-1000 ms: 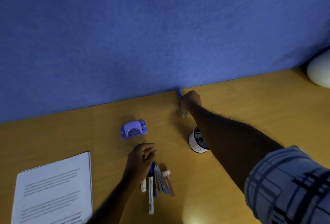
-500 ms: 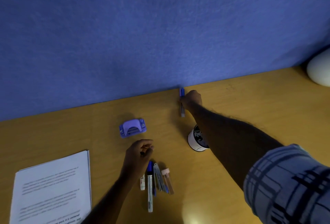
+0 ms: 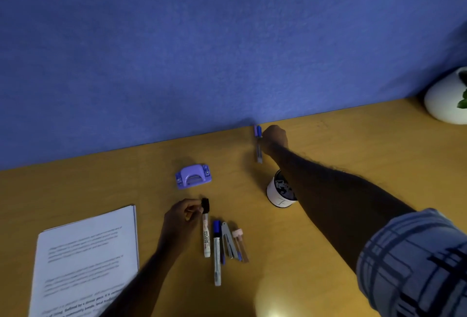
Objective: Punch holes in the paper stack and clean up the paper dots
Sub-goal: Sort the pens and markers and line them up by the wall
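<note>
A purple hole punch [image 3: 193,179] sits on the wooden desk [image 3: 353,154], mid-left. The printed paper stack [image 3: 86,261] lies at the front left. My left hand [image 3: 180,219] is just in front of the punch, fingers pinched on the black cap end of a white marker [image 3: 206,233]. My right hand [image 3: 275,137] reaches to the back of the desk by the blue wall and is closed on blue-capped pens [image 3: 258,143] that point toward me. No paper dots are visible.
A row of pens and markers [image 3: 227,243] lies right of my left hand. A white cup [image 3: 279,194] stands under my right forearm. A white round plant pot [image 3: 447,99] sits at the far right. The blue wall panel [image 3: 202,51] bounds the desk's back.
My left hand has shifted left and now pinches the black-capped white marker, which lies beside the row. My right hand stays at the wall with the blue pens, turned slightly.
</note>
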The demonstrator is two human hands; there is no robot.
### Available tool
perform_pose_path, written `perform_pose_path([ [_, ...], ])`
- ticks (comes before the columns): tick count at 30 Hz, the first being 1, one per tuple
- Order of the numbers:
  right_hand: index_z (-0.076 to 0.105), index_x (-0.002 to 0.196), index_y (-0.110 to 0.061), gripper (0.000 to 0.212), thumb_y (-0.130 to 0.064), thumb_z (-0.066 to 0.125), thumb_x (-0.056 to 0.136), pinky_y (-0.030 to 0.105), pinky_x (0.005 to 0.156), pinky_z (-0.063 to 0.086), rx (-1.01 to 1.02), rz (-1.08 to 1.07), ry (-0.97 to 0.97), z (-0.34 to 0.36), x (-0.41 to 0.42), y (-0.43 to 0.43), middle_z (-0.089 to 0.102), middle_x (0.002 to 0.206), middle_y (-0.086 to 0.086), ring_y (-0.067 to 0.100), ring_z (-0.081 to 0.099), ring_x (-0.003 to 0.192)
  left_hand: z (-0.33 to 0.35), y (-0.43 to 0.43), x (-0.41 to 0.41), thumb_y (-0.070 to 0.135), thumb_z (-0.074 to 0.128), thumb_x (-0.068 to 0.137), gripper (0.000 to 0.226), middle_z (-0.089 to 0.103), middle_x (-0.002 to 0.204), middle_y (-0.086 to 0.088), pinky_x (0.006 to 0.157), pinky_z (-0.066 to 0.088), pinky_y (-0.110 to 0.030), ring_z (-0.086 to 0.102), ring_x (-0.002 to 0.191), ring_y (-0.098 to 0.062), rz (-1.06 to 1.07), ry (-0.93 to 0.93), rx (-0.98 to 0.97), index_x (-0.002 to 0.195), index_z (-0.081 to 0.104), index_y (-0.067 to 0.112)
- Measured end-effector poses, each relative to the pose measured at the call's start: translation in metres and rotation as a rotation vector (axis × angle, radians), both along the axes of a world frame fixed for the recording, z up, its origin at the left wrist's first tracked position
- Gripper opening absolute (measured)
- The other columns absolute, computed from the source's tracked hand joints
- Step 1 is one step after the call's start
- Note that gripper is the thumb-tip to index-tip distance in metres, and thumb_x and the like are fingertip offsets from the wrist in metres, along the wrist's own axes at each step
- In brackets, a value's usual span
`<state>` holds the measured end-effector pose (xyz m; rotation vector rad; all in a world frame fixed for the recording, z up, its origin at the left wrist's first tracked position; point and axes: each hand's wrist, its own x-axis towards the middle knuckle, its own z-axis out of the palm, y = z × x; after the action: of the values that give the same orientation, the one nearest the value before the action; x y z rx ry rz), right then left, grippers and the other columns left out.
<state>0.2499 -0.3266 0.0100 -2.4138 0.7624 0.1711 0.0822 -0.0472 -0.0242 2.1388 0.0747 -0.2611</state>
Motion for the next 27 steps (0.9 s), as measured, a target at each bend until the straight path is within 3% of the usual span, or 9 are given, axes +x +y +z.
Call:
perform_pose_path([
  [3,0.068,0.100,-0.008,0.018,-0.017,0.065,0.085,0.030,0.073,0.049,-0.059,0.142,-0.096,0.016,-0.020,0.021,0.068,0.109,0.012,0.030,0.065,0.101,-0.002,0.010,-0.009,0.012,0.066,0.089,0.020,0.070,0.104,-0.001,0.076,0.045,-0.015,0.064,0.094,-0.010,0.024,0.028,0.043,0.109,0.068,0.011],
  [6,0.068,0.108,-0.013,0.024,-0.022,0.067,0.086,0.039,0.087,0.054,-0.069,0.312,-0.181,0.027,-0.052,0.050,0.068,0.113,0.010,0.027,0.064,0.105,-0.003,0.015,-0.020,0.013,0.067,0.088,0.021,0.070,0.105,-0.003,0.080,0.045,-0.022,0.063,0.093,-0.012,0.020,0.070,0.089,0.109,0.068,0.011],
  [11,0.069,0.096,-0.016,0.012,-0.024,0.064,0.090,0.028,0.068,0.050,-0.107,0.480,-0.272,0.032,-0.122,0.087,0.070,0.095,0.001,0.010,0.059,0.081,-0.003,0.017,-0.037,0.017,0.066,0.089,0.020,0.067,0.101,0.000,0.081,0.046,-0.024,0.062,0.092,-0.011,-0.042,0.095,0.144,0.108,0.066,0.012],
  [17,0.067,0.086,-0.018,0.012,-0.023,0.057,0.090,0.033,0.064,0.058,-0.012,0.403,0.010,0.001,-0.209,0.115,0.069,0.082,-0.001,0.013,0.064,0.071,0.002,0.004,-0.042,0.017,0.064,0.089,0.005,0.063,0.086,0.004,0.062,0.037,-0.013,0.057,0.075,-0.006,-0.108,0.063,0.184,0.086,0.066,0.014],
  [21,0.059,0.073,-0.020,0.016,-0.028,0.056,0.087,0.025,0.046,0.046,-0.044,0.353,0.208,-0.014,-0.234,0.126,0.063,0.068,-0.004,0.011,0.061,0.059,0.005,-0.005,-0.036,0.023,0.070,0.086,0.014,0.060,0.084,0.009,0.055,0.036,-0.012,0.053,0.068,0.003,-0.038,0.071,0.160,0.095,0.064,0.015],
  [24,0.061,0.087,-0.018,0.018,-0.036,0.059,0.089,0.030,0.055,0.052,-0.044,0.327,0.218,-0.018,-0.239,0.133,0.065,0.078,-0.001,0.016,0.065,0.071,0.006,-0.013,-0.032,0.023,0.071,0.085,0.016,0.062,0.086,0.005,0.051,0.030,-0.011,0.048,0.062,0.004,-0.002,0.084,0.218,0.097,0.065,0.013],
  [27,0.058,0.088,-0.020,0.017,-0.036,0.058,0.091,0.032,0.063,0.058,-0.047,0.314,0.211,-0.022,-0.243,0.138,0.063,0.080,-0.002,0.013,0.063,0.072,0.006,-0.019,-0.031,0.021,0.070,0.086,0.017,0.070,0.095,-0.003,0.051,0.032,-0.014,0.050,0.065,-0.002,-0.003,0.108,0.276,0.099,0.066,0.011],
])
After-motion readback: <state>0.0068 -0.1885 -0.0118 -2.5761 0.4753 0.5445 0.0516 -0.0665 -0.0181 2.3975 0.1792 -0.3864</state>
